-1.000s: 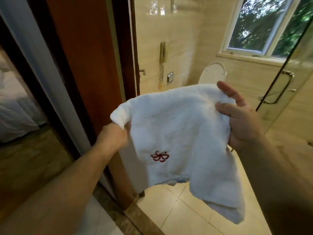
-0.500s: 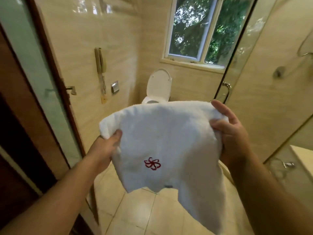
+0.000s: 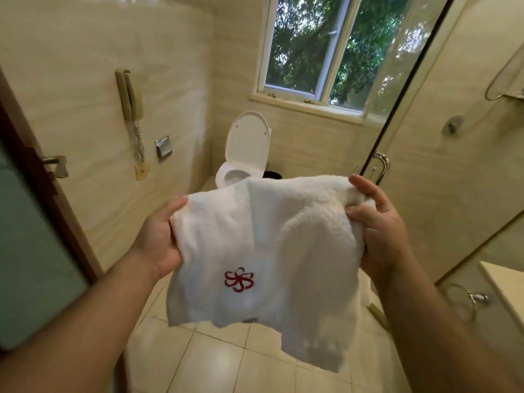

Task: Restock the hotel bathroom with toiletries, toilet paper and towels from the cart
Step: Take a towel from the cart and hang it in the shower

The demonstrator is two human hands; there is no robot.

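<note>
I have the white towel [image 3: 255, 251] up in front of me at chest height, spread between both hands: my left hand [image 3: 158, 239] grips its upper left corner with the thumb over the top, and my right hand [image 3: 380, 228] pinches a bunched upper right corner, fingers curled into the cloth. Its top edge runs across from hand to hand, the rest hangs free above the tiled floor [image 3: 226, 361], and the red stitched emblem [image 3: 239, 280] faces me. What the next move turns on, as I judge it, is the chrome towel ring [image 3: 465, 300] – it sits low and to the right, below my right forearm and beside the pale counter edge [image 3: 504, 279], so the right hand is clearly the nearer one and the towel would have to swing down and rightward, narrow end first. The glass shower door [image 3: 397, 123] stands just behind the right hand, its handle [image 3: 381, 165] close to my fingertips – the thing most likely to snag the cloth. Straight ahead, the toilet [image 3: 243, 154] with its lid up stands under the window [image 3: 320, 46]. On the left wall hang a phone [image 3: 129, 95] and a chrome paper holder [image 3: 163, 148], well apart from the towel, and the bathroom door [image 3: 34, 236] with its lever [image 3: 55, 163] borders my left arm.
</note>
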